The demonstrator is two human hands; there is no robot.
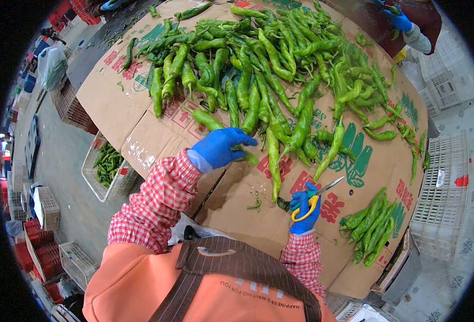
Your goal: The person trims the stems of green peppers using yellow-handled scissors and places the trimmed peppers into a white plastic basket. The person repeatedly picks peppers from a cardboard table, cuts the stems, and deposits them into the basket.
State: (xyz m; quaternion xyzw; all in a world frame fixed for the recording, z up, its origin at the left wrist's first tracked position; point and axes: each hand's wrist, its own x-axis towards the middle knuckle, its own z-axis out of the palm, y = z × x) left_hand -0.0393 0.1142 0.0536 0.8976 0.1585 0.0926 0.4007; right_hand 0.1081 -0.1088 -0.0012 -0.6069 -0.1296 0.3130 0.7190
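My left hand [220, 149], in a blue glove, is at the near edge of a pile of long green peppers [253, 100]. A blurred green pepper [249, 158] shows just under its thumb and fingers; whether they grip it I cannot tell. Another green pepper [205, 119] lies against the back of this hand. My right hand [305, 209], also blue-gloved, is closed around scissors [312, 206] with yellow and teal handles. Their blades look closed and point up and right, near the lower tip of a pepper [331, 151].
Printed cardboard [237, 225] covers the table. A small bunch of peppers [369, 229] lies at right. Stem scraps [255, 203] lie between my hands. A white crate [110, 169] holding peppers stands left, another crate [442, 197] right. Across the table is a person's blue-gloved hand [400, 20].
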